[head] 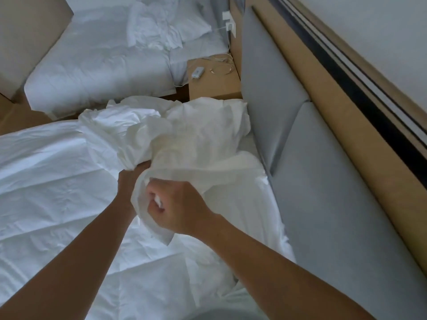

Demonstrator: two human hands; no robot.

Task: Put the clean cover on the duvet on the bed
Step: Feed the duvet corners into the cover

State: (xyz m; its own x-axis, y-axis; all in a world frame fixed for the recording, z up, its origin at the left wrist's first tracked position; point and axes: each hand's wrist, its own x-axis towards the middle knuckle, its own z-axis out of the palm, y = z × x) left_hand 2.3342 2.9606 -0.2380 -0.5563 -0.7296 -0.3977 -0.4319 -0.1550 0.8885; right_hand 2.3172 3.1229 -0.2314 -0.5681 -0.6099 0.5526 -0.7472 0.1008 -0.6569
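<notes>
1. Two bare hands work at the middle of the head view, close together, both on the one white cover (138,132).
2. The left hand (130,179) is closed on a gather of the cover. Creases run towards its grip and its fingertips are buried in the cloth.
3. The right hand (178,207), just beside it at 4 o'clock, is curled, its fingers pinching a small wad of the same cover. A loose flap hangs beneath it.
4. The cover rises from the hands in one crumpled heap towards 12 o'clock, on the near bed (53,188), by the head end. The rest of that bed is smooth white cloth out to 9 o'clock, and I cannot tell duvet from cover there.
5. Two grey headboard panels (335,181) run from 1 to 5 o'clock.
6. One wooden nightstand (215,85) stands at 12 o'clock, bearing one small white device (198,71) and thin cables (221,62).
7. One second bed (92,65) lies at 11 o'clock, with rumpled white pillows (161,26) whose number is unclear.
</notes>
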